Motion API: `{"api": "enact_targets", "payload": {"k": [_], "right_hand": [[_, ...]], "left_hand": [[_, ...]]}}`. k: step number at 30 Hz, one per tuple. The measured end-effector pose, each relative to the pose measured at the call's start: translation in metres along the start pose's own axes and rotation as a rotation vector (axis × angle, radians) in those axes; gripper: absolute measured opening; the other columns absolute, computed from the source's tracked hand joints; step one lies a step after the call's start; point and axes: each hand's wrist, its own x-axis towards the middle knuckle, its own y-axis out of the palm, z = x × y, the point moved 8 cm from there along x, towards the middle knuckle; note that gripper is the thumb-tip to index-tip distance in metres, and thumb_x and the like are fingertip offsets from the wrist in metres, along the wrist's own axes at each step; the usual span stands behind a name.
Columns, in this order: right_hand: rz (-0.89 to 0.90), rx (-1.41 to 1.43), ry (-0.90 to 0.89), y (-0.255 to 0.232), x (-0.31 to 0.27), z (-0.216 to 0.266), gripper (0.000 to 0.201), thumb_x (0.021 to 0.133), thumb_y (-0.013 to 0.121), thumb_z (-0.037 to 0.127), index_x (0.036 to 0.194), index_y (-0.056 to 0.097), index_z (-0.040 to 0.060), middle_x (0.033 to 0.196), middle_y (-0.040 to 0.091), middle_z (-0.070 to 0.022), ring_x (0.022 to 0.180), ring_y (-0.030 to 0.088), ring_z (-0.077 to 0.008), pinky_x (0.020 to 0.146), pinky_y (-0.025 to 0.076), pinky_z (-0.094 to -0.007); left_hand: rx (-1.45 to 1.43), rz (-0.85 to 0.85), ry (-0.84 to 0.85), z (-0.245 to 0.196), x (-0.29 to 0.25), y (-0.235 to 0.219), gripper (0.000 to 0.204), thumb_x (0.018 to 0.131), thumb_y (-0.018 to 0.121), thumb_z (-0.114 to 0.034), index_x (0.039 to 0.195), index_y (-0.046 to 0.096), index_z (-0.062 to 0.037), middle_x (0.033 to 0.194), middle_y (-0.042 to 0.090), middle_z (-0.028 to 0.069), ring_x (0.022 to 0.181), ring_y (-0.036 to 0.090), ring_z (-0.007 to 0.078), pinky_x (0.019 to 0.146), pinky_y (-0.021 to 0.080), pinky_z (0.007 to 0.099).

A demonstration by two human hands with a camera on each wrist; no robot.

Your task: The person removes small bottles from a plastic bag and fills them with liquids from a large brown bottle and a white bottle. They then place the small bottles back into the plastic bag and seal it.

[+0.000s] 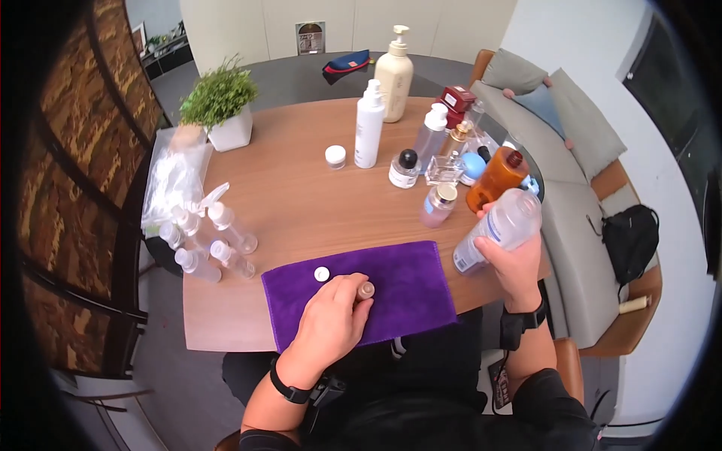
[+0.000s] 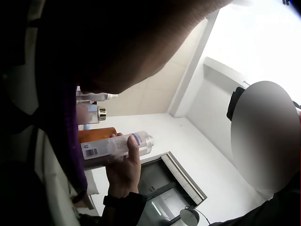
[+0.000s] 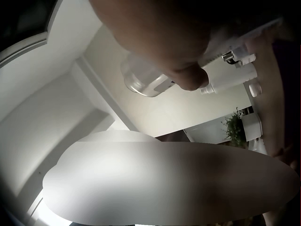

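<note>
On the purple cloth, my left hand holds a small clear bottle between thumb and fingers. Its uncapped mouth points up, and most of its body is hidden by the hand. A white cap lies on the cloth just beyond the fingers. My right hand grips a large clear bottle with a printed label at the table's right side. In the left wrist view, this large bottle shows a barcode on its label, with the thumb laid along its side.
Several small clear bottles stand at the table's left, near a plastic bag and a potted plant. Beyond the right hand crowd an orange bottle, a pink bottle and a black-capped bottle. Tall pump bottles stand at the back.
</note>
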Motion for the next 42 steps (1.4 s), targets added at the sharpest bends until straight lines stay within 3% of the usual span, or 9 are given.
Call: {"api": "enact_targets", "payload": {"k": [6, 13, 15, 17, 20, 23, 30, 35, 42], "right_hand": [[0.012, 0.111, -0.033, -0.001, 0.001, -0.012, 0.095, 0.07, 0.099, 0.006, 0.15, 0.047, 0.0033, 0.135, 0.067, -0.0093, 0.126, 0.066, -0.0203, 0.109, 0.054, -0.0386], [-0.03, 0.063, -0.131, -0.01, -0.007, -0.009, 0.114, 0.063, 0.106, 0.016, 0.156, 0.042, 0.0027, 0.145, 0.059, -0.0114, 0.133, 0.06, -0.0245, 0.114, 0.049, -0.0419], [-0.253, -0.189, -0.324, -0.032, -0.024, 0.01, 0.116, 0.063, 0.106, 0.017, 0.157, 0.04, 0.0019, 0.143, 0.058, -0.012, 0.134, 0.057, -0.0265, 0.119, 0.043, -0.0434], [-0.478, -0.295, -0.433, -0.044, -0.058, 0.024, 0.08, 0.081, 0.094, 0.011, 0.145, 0.046, 0.0015, 0.123, 0.053, -0.0094, 0.117, 0.052, -0.0223, 0.108, 0.043, -0.0387], [-0.006, -0.162, -0.479, 0.015, -0.078, 0.042, 0.047, 0.086, 0.087, 0.01, 0.122, 0.058, 0.0034, 0.11, 0.059, -0.0115, 0.095, 0.06, -0.0205, 0.085, 0.05, -0.0313], [0.46, -0.175, -0.237, 0.103, -0.079, 0.029, 0.061, 0.088, 0.089, 0.019, 0.138, 0.061, -0.0034, 0.127, 0.063, -0.0205, 0.111, 0.066, -0.0364, 0.094, 0.057, -0.0416], [0.459, -0.317, -0.281, 0.15, -0.087, -0.002, 0.042, 0.091, 0.083, 0.018, 0.126, 0.071, -0.0015, 0.119, 0.073, -0.0157, 0.112, 0.069, -0.0364, 0.097, 0.056, -0.0445], [0.362, -0.236, -0.252, 0.142, -0.084, -0.004, 0.031, 0.089, 0.085, 0.019, 0.113, 0.075, 0.0031, 0.099, 0.076, -0.0091, 0.1, 0.072, -0.0328, 0.089, 0.058, -0.0441], [0.353, -0.273, -0.293, 0.143, -0.087, -0.002, 0.029, 0.088, 0.085, 0.018, 0.112, 0.073, 0.006, 0.099, 0.076, -0.0077, 0.099, 0.071, -0.0305, 0.085, 0.057, -0.0435]], "left_hand": [[-0.022, 0.044, -0.152, 0.008, -0.003, 0.004, 0.037, 0.088, 0.083, 0.001, 0.121, 0.066, -0.0013, 0.102, 0.073, 0.014, 0.083, 0.073, 0.032, 0.073, 0.06, 0.0396], [-0.011, 0.064, -0.238, 0.017, -0.004, 0.004, 0.044, 0.089, 0.085, 0.001, 0.128, 0.065, -0.0006, 0.106, 0.081, 0.0098, 0.073, 0.07, 0.0143, 0.069, 0.058, 0.0282], [-0.026, 0.052, -0.252, 0.014, -0.004, 0.002, 0.048, 0.089, 0.085, 0.0, 0.132, 0.062, 0.0001, 0.101, 0.078, 0.0107, 0.074, 0.071, 0.0172, 0.07, 0.058, 0.0304], [-0.071, 0.038, -0.217, 0.014, -0.006, 0.004, 0.061, 0.089, 0.086, -0.001, 0.141, 0.053, 0.0007, 0.098, 0.077, 0.0111, 0.074, 0.071, 0.0192, 0.07, 0.058, 0.0316], [-0.063, 0.051, -0.196, 0.013, -0.005, 0.005, 0.065, 0.087, 0.09, -0.003, 0.14, 0.052, -0.0007, 0.11, 0.082, 0.0115, 0.073, 0.072, 0.0152, 0.068, 0.059, 0.0289], [-0.044, 0.068, -0.195, 0.017, -0.005, 0.008, 0.066, 0.086, 0.091, -0.002, 0.139, 0.052, -0.0013, 0.106, 0.082, 0.0113, 0.074, 0.074, 0.0153, 0.066, 0.059, 0.0291], [0.02, 0.09, -0.276, 0.023, -0.012, 0.007, 0.054, 0.089, 0.087, -0.007, 0.133, 0.056, -0.0007, 0.109, 0.081, 0.0149, 0.078, 0.076, 0.0182, 0.071, 0.061, 0.0315], [0.127, -0.098, -0.317, 0.014, -0.016, -0.037, 0.06, 0.071, 0.105, -0.019, 0.116, 0.068, -0.0043, 0.083, 0.072, 0.0063, 0.07, 0.068, 0.0136, 0.065, 0.056, 0.0277], [0.404, 0.003, -0.259, 0.03, 0.004, -0.044, 0.038, 0.083, 0.093, -0.014, 0.114, 0.074, 0.0003, 0.089, 0.067, 0.0118, 0.073, 0.066, 0.0245, 0.067, 0.055, 0.0379]]}}
